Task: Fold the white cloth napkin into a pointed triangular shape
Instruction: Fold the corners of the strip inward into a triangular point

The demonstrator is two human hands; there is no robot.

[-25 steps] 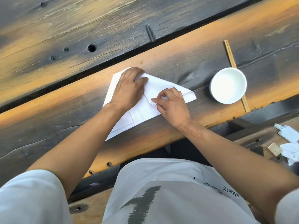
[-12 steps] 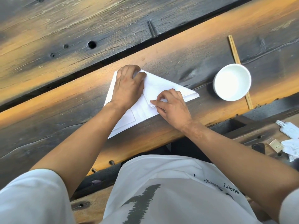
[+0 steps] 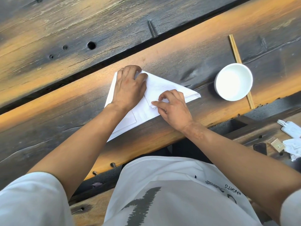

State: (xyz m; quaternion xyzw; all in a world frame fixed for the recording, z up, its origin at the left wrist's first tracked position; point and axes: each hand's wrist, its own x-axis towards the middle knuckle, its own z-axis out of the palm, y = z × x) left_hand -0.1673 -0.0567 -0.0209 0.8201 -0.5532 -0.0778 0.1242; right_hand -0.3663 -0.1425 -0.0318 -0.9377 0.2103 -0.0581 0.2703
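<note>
While the white cloth napkin (image 3: pixel 156 88) lay near the centre of the frame on a weathered wooden table (image 3: pixel 187 51), already folded into a triangle with its sharpest tip pointing toward the right, both hands worked on it. The left hand (image 3: pixel 128 88) pressed down on the upper left part of the napkin, fingers curled over the far corner rather than gripping anything. The right hand (image 3: pixel 174 108) sat just right of it, thumb and forefinger pinched on a small folded corner of the cloth at the middle of the triangle. A white bowl (image 3: pixel 233 81) stood at the right of the frame, well apart from the napkin, resting over a pair of wooden chopsticks (image 3: pixel 234 49).
</note>
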